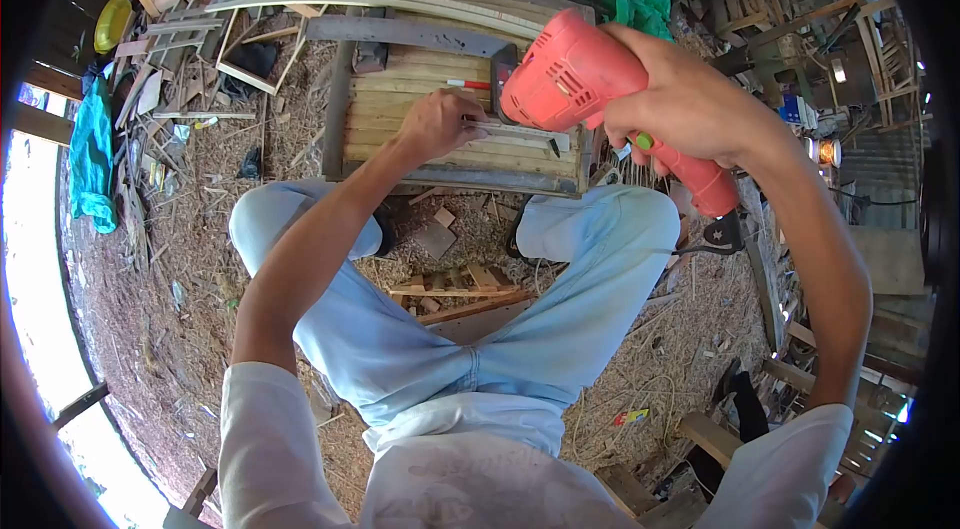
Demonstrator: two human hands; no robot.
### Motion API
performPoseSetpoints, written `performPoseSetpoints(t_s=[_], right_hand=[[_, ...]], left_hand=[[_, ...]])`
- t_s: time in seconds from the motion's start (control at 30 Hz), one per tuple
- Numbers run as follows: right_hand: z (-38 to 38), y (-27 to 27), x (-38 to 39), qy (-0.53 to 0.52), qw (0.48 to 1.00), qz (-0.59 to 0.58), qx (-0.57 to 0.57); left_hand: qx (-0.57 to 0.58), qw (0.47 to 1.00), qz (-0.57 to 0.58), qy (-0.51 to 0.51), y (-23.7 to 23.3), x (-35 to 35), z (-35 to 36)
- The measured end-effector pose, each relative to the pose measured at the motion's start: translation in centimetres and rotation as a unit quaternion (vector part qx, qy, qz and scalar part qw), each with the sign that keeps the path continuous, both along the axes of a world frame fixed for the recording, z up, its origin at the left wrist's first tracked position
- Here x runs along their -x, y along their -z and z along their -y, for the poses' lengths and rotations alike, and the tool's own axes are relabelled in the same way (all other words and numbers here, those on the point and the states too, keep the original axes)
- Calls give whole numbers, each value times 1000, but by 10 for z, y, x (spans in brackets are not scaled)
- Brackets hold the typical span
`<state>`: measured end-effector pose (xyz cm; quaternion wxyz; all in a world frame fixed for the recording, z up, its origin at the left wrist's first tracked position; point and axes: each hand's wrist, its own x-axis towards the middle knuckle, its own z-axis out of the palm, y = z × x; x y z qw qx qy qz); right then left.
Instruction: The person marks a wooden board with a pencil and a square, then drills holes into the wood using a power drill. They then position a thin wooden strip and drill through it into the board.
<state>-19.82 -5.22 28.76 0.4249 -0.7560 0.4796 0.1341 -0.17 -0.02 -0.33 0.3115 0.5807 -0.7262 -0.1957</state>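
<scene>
Red plastic fills our right hand (690,109): its fingers wrap the drill (575,74) round the handle, near the green button (643,141), presumably so we can steer and work it one-handed. We hold it above the tabletop (385,119)'s right edge, with its nose tipped inward and down; whether that touches anything is hidden.

Our left hand (437,124) bends its fingers inward beside the nose, at the left end of the pale strip (525,137), probably to steady something small; we cannot tell what, if anything, they pinch. We see the strip lying along the near edge, towards the right corner, where both hands can reach it.

Beyond our left hand lies the pen (467,84), likely kept close for marking. We have the grey plank (400,32) across the tabletop's far half, its right end by the nose. Our knees (640,219) spread at the near corners, apparently leaving us room to lean in.
</scene>
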Motion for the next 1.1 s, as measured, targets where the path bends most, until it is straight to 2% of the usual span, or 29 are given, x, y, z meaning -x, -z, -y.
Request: performPoseSetpoints(t_s=[0.2, 0.3, 0.47, 0.67, 1.1], right_hand=[[2, 0, -10, -13, 1000, 0, -16], [2, 1, -11, -17, 1000, -2, -10], [-3, -1, -7, 15, 1000, 6, -8], [3, 13, 13, 17, 999, 31, 12], [2, 11, 7, 20, 1000, 18, -8]], left_hand=[[15, 1000, 4, 6, 3, 0, 0], [-28, 1000, 6, -1, 2, 1, -1], [22, 1000, 6, 4, 5, -1, -1], [10, 1000, 1, 1, 4, 0, -1], [31, 1000, 2, 0, 6, -2, 0]])
